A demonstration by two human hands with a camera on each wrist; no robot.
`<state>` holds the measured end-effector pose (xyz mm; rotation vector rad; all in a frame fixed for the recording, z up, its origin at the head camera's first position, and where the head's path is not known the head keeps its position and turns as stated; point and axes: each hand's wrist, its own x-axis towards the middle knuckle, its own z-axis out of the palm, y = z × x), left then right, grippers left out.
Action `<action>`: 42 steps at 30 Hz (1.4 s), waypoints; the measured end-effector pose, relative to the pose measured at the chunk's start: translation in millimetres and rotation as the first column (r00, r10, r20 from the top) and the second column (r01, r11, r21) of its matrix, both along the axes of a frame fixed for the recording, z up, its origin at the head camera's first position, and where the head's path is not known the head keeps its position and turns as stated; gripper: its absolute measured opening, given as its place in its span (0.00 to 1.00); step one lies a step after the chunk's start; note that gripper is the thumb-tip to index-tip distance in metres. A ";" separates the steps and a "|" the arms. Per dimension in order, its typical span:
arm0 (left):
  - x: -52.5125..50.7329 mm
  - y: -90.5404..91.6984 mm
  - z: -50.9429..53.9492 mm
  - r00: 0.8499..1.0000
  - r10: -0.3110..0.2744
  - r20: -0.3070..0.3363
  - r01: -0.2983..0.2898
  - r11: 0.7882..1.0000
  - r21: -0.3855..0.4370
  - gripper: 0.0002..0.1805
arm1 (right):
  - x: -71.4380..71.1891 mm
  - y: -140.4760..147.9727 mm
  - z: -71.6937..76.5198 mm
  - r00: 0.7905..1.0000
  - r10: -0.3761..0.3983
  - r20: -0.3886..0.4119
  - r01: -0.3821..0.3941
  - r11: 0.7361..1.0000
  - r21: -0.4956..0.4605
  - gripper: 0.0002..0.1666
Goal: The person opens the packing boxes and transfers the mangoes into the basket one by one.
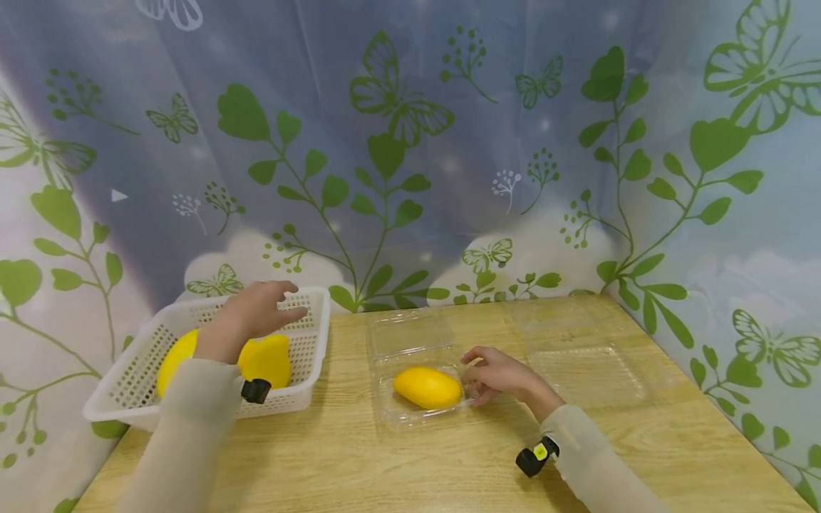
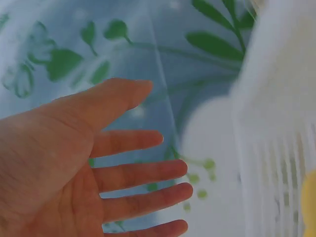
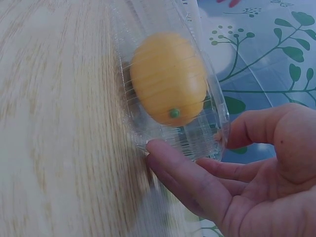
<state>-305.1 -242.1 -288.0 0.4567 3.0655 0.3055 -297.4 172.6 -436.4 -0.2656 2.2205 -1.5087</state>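
A yellow mango (image 1: 427, 387) with a small green stem end lies in an open clear plastic clamshell box (image 1: 383, 410) in the middle of the table. My right hand (image 1: 503, 376) grips the box's right end; in the right wrist view, the thumb and fingers (image 3: 190, 180) curl about its rim. Over the white slotted basket (image 1: 321, 342) at left hangs my left hand (image 1: 253, 317), its fingers spread and holding nothing. Yellow fruit (image 1: 268, 360) lies in the basket, partly hidden by the left hand and sleeve.
A second clear plastic box (image 1: 586, 370) stands open at the right of the wooden table (image 1: 385, 477). Behind the table hangs a curtain (image 1: 410, 178) with green leaves and butterflies. The basket's wall rises beside the left forearm.
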 end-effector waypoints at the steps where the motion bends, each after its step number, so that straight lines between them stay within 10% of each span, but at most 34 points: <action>1: 4.7 5.7 -0.7 1.000 -0.013 -0.018 0.013 1.000 0.020 0.33 | 0.2 0.0 -0.1 1.000 0.000 -0.002 0.000 1.000 0.000 0.31; 9: 27.4 45.7 -24.3 0.993 -0.077 -0.091 0.086 0.991 0.100 0.28 | 0.6 0.0 0.3 1.000 -0.004 -0.008 0.004 1.000 0.021 0.30; 26: 25.8 114.3 -73.3 0.977 -0.205 -0.057 0.211 0.966 0.151 0.26 | 0.8 0.3 -1.2 1.000 0.004 0.002 -0.004 1.000 0.009 0.31; 42: 21.5 145.8 -82.9 0.965 -0.262 0.021 0.255 0.953 0.166 0.29 | 1.2 1.1 -1.2 1.000 0.005 0.000 -0.005 1.000 0.002 0.31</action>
